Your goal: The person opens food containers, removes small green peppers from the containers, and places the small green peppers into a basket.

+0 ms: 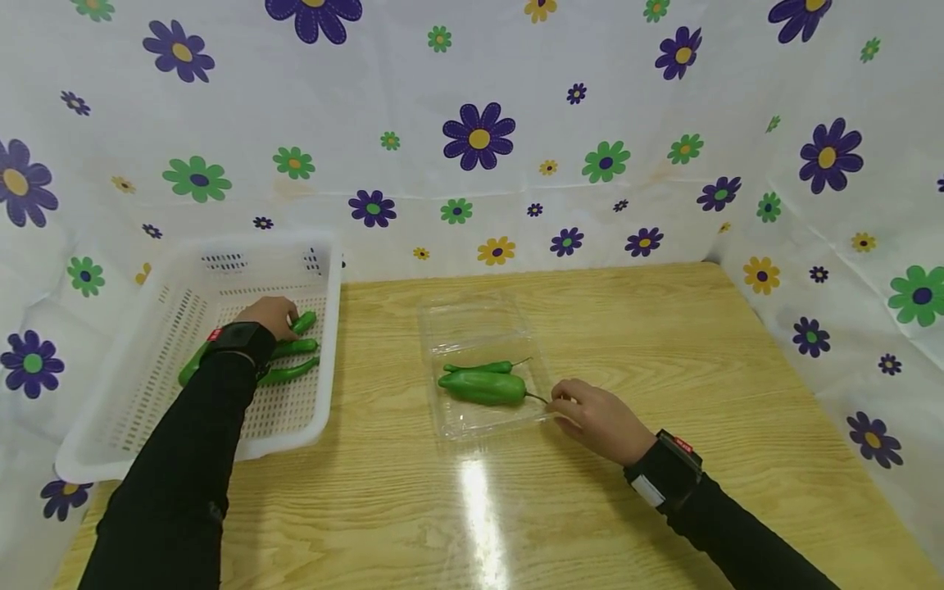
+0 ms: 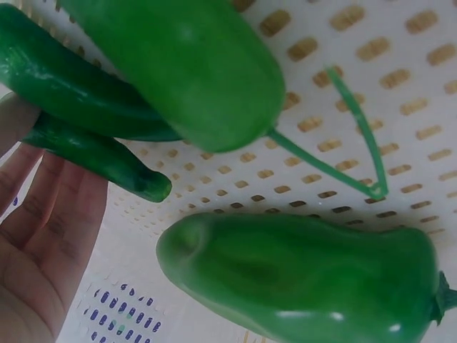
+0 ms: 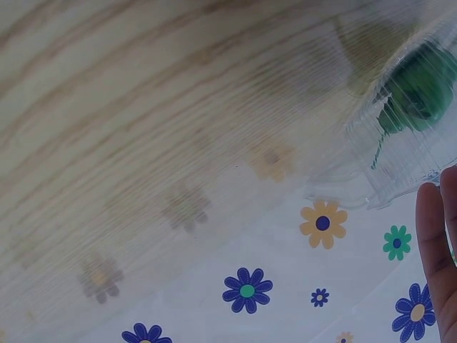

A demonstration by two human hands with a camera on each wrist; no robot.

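Inside the white basket, my left hand (image 1: 269,315) grips a slim green pepper (image 2: 100,157), thumb on one side and fingers on the other. Around it lie other green peppers: a curved one (image 2: 78,93), a thick one with a long bent stem (image 2: 193,71) and a plump one (image 2: 300,275). At the right edge of a clear plastic box (image 1: 472,426), my right hand (image 1: 601,419) pinches the rim near a pepper's stem. That box holds a large green pepper (image 1: 483,387) and a thinner one (image 1: 479,368); its lid stands raised at the back.
The white perforated basket (image 1: 329,360) stands at the left on a wooden table (image 1: 649,344). A white cloth with flowers (image 1: 413,98) hangs behind the table and along its sides. Light reflects off the tabletop in front of the plastic box.
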